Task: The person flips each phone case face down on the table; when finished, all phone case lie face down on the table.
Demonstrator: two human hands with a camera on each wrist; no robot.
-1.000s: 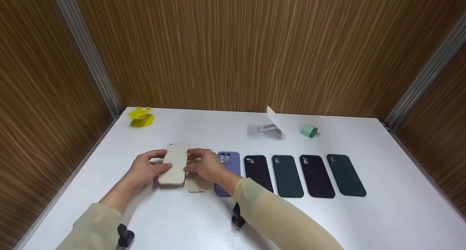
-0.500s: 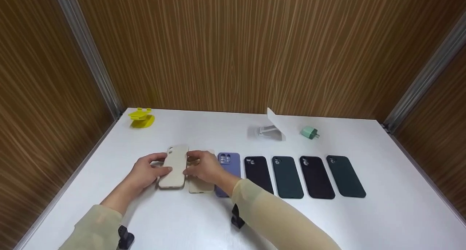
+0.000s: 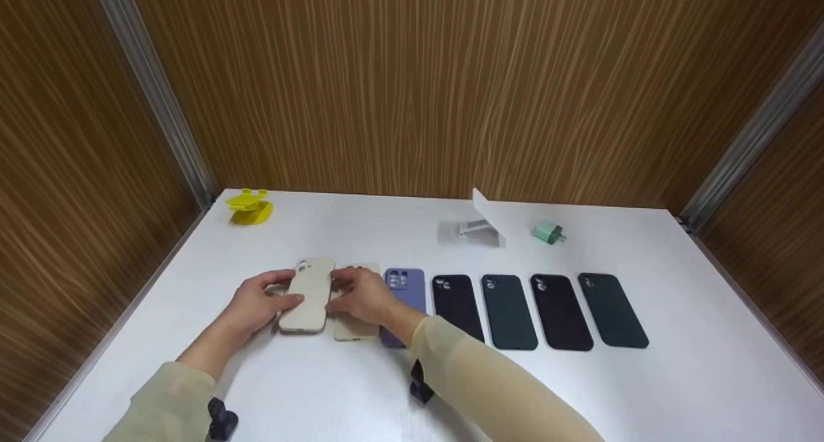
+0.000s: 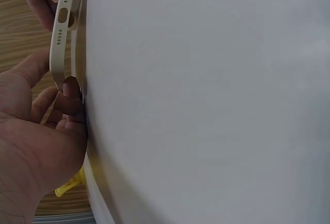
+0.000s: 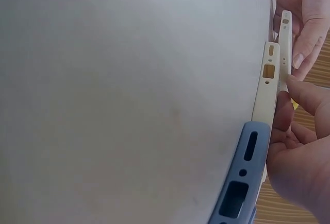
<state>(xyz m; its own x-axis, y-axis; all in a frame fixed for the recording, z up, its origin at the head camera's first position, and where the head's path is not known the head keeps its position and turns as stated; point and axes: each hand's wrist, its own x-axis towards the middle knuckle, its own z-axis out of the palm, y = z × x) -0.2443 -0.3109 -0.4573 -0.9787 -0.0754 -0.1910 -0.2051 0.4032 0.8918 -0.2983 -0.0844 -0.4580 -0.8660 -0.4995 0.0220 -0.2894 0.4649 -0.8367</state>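
A cream phone case (image 3: 307,300) with camera holes at its top left is gripped between both hands, close over the white table. My left hand (image 3: 253,303) holds its left edge, thumb on the back. The right hand (image 3: 367,294) pinches the opposite edge and partly covers a beige phone case (image 3: 356,328) lying beside it. In the left wrist view, the lower edge of the cream case (image 4: 60,31) shows its port opening and speaker holes. The right wrist view has the beige case (image 5: 265,92) and a purple-blue case (image 5: 240,175) in front of the right hand.
Rightward in the row lie the purple case (image 3: 405,294), a black case (image 3: 457,303), a dark green case (image 3: 508,312), another black case (image 3: 561,312) and another green one (image 3: 613,310). Behind stand a yellow phone stand (image 3: 250,208), a white stand (image 3: 486,220) and a green charger plug (image 3: 547,232).
The cream case has come down slightly toward the table and tilted, so both camera holes now show more plainly. Both hands keep their grip; the other cases have not moved.
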